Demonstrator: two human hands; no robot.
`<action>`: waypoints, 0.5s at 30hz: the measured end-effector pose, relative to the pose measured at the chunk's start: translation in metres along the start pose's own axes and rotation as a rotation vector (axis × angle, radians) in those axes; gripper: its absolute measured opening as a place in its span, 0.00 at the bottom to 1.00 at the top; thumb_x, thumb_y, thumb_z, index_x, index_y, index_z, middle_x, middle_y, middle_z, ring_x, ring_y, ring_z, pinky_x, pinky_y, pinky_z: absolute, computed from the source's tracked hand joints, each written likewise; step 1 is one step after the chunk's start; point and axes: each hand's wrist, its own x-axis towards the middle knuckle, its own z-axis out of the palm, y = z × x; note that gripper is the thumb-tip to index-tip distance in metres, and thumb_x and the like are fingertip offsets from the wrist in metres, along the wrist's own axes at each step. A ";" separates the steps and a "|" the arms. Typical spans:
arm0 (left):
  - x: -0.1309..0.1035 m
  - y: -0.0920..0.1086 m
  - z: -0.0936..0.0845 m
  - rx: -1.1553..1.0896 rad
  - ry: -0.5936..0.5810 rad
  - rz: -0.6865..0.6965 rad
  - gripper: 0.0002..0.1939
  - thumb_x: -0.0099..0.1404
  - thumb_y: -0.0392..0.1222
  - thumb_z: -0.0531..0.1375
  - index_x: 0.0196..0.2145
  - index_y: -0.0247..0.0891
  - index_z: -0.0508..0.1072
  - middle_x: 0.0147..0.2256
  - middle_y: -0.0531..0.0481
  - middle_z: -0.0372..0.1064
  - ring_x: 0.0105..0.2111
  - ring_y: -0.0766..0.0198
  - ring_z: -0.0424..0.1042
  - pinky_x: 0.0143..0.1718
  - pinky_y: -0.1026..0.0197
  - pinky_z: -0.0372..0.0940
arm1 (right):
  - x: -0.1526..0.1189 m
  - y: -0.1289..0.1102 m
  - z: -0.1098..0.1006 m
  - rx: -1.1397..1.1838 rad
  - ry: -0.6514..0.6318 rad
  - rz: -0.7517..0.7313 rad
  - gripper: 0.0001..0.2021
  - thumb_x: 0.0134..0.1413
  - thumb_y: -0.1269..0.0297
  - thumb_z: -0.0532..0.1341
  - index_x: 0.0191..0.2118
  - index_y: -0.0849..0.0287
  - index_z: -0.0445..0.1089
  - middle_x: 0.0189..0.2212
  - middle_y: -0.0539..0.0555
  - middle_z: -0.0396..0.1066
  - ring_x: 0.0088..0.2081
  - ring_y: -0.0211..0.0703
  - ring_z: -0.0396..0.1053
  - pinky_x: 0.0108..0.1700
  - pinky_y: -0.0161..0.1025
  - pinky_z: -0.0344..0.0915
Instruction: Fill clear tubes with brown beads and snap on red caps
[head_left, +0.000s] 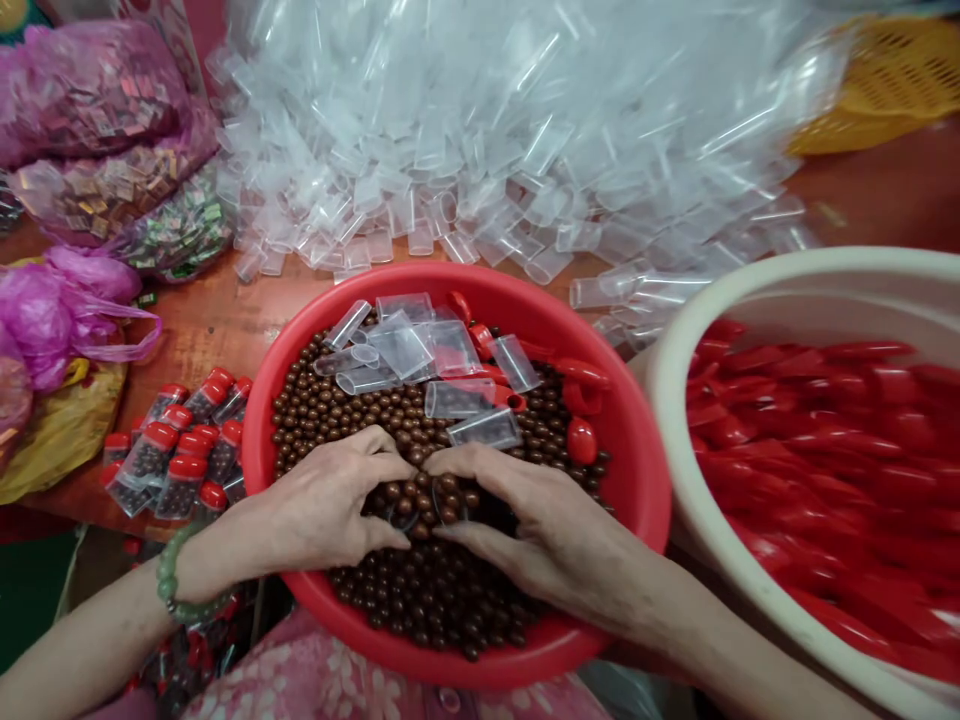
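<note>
Both my hands are down in a red basin [259,430] among small round brown balls [450,600]. My left hand [334,495] is closed around a clear plastic tube [403,517], of which only the curved rim shows. In my right hand [525,505] is another clear tube [442,500], its open mouth turned toward the left one. Brown balls sit at both mouths and between my fingertips. Beyond my hands, loose clear tubes [401,345] and red caps [581,440] lie on the balls.
A big pile of clear tubes [420,215] covers the back of the table. On the right stands a white tub [667,370] of red pieces. Filled red-capped tubes [180,470] lie left of the basin, near pink bags [82,90]. A yellow basket [892,80] is far right.
</note>
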 end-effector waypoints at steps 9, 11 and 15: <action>-0.032 -0.001 0.007 -0.242 0.288 0.000 0.18 0.61 0.42 0.67 0.50 0.43 0.74 0.57 0.43 0.65 0.58 0.53 0.64 0.60 0.47 0.60 | 0.008 -0.007 0.009 -0.052 0.056 -0.081 0.14 0.51 0.81 0.58 0.41 0.57 0.67 0.38 0.53 0.73 0.41 0.43 0.71 0.44 0.40 0.69; -0.036 0.000 0.006 -0.221 0.310 -0.008 0.18 0.61 0.42 0.66 0.50 0.44 0.74 0.58 0.43 0.65 0.59 0.52 0.64 0.61 0.45 0.60 | 0.009 -0.009 0.010 -0.069 -0.008 -0.031 0.16 0.49 0.82 0.58 0.42 0.58 0.67 0.38 0.53 0.72 0.41 0.43 0.70 0.44 0.41 0.68; -0.039 -0.002 0.004 -0.240 0.359 -0.055 0.17 0.61 0.43 0.67 0.48 0.45 0.75 0.57 0.42 0.67 0.58 0.50 0.67 0.59 0.44 0.63 | 0.015 -0.011 0.013 -0.079 -0.123 0.042 0.15 0.52 0.80 0.59 0.45 0.59 0.68 0.41 0.55 0.72 0.44 0.44 0.69 0.49 0.43 0.66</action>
